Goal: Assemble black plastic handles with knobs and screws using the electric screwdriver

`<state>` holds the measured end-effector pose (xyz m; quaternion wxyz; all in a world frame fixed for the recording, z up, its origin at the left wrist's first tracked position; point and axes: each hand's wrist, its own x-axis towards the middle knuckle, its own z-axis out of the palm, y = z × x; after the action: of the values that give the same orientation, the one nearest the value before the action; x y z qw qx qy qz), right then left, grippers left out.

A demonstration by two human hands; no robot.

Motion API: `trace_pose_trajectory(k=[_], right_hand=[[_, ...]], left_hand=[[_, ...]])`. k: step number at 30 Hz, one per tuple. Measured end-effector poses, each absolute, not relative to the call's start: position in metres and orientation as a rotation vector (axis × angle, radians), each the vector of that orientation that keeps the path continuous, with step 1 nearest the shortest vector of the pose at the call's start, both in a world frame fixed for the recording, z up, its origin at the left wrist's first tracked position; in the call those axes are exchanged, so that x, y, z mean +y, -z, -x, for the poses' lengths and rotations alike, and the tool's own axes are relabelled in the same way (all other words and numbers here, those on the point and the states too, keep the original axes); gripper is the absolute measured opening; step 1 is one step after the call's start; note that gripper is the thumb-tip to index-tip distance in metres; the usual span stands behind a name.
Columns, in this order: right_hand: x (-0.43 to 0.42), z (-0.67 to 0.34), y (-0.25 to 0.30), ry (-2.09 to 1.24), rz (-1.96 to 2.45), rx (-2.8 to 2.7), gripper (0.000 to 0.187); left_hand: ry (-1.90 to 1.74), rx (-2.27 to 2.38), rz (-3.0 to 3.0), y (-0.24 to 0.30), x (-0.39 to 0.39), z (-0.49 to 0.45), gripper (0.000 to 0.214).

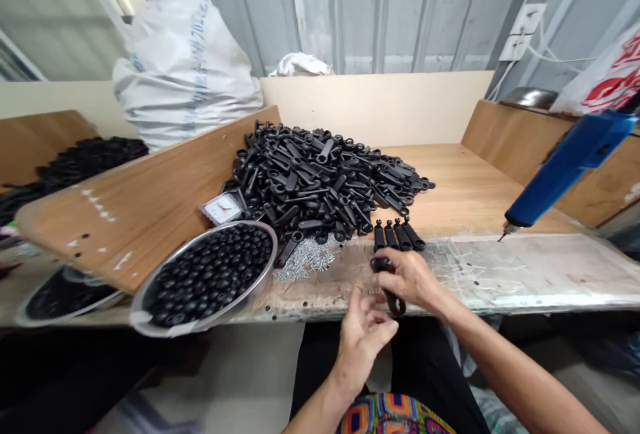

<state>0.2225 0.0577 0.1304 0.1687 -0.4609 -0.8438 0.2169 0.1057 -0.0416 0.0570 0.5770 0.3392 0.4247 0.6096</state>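
Observation:
Near the table's front edge, my right hand [413,277] grips a black plastic crank handle [396,303], its ring end pointing down towards me. A black knob-like end [381,264] shows above the fingers. Close beside it on the left, my left hand [365,331] has half-curled fingers with the thumb apart; nothing visible lies in it. Just beyond the right hand, several black crank handles [399,235] lie in a row, small knobs facing away. A heap of similar black handles [320,177] rises behind them. Loose silver screws [310,257] are scattered at the heap's front.
A metal bowl [274,247] full of round black knobs stands at the left. A blue electric screwdriver [563,167] hangs at the right, bit down. Wooden boards [150,201] divide the table [525,274]. A white sack [185,67] stands back left, and a small boxed dial [223,208] by the bowl.

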Motion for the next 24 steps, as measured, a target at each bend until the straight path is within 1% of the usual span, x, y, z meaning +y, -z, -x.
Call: trace_pose_trajectory(k=[1, 3, 6, 9, 13, 18, 24], right_hand=[[0.073, -0.232, -0.134, -0.57, 1.396, -2.352, 0.034], [0.108, -0.253, -0.139, -0.45, 1.591, -2.274, 0.035], [0.16, -0.278, -0.139, -0.281, 1.845, -2.177, 0.032], [0.2, -0.29, -0.128, -0.195, 1.966, -2.169, 0.033], [0.225, -0.291, -0.107, -0.22, 2.009, -2.25, 0.033], [0.23, -0.296, -0.094, -0.308, 1.941, -2.364, 0.029], [0.24, -0.323, -0.082, -0.438, 1.869, -2.33, 0.038]], left_hand=[[-1.457, 1.024, -0.816, -0.059, -0.039, -0.098, 0.078], [-1.557, 1.149, -0.838, -0.063, -0.035, -0.08, 0.077], [-1.697, 1.386, -0.881, -0.064, -0.025, -0.052, 0.068], [-1.733, 1.575, -1.01, -0.058, -0.012, -0.033, 0.058], [-1.726, 1.685, -1.164, -0.044, -0.001, -0.027, 0.045], [-1.66, 1.696, -1.272, -0.04, -0.003, -0.027, 0.04], [-1.606, 1.673, -1.37, -0.045, -0.008, -0.026, 0.037]])
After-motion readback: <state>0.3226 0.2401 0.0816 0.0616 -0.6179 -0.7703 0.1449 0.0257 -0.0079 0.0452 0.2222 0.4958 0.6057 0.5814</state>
